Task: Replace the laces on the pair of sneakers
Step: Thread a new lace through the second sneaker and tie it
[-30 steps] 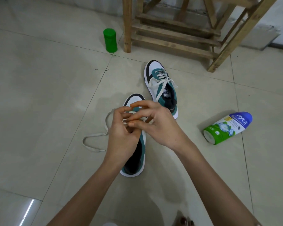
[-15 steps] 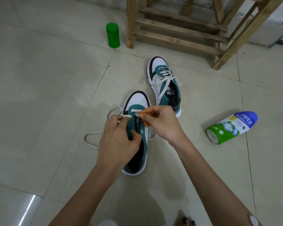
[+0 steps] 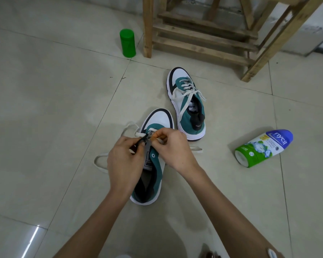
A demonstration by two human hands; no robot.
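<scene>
A pale tiled floor (image 3: 45, 108) fills the view, with a bare wall at the far edge. Two hands work at the middle of it.

The right hand (image 3: 173, 149) has thumb and forefinger pressed together on the tip of a white lace (image 3: 101, 157), right at the upper eyelets. The left hand (image 3: 125, 164) touches it from the left, fingers curled, pinching the eyelet edge of the near sneaker (image 3: 157, 123). Exactly how the left fingertips lie is hidden by the knuckles.

There are two sneakers, both teal and white with dark trim, toes pointing far. The near one sits under the hands, only its lowest eyelets threaded. Its lace trails in one loop on the floor to the left, and one end lies to the right. The far sneaker (image 3: 189, 118) stands just beyond and to the right, carrying the second lace (image 3: 186, 94), threaded and loosely tied.

One bottle (image 3: 263, 148), green, white and blue, lies on its side well to the right. One green canister (image 3: 127, 42) stands upright at the far left, beside the leg of one wooden frame (image 3: 203, 45).
</scene>
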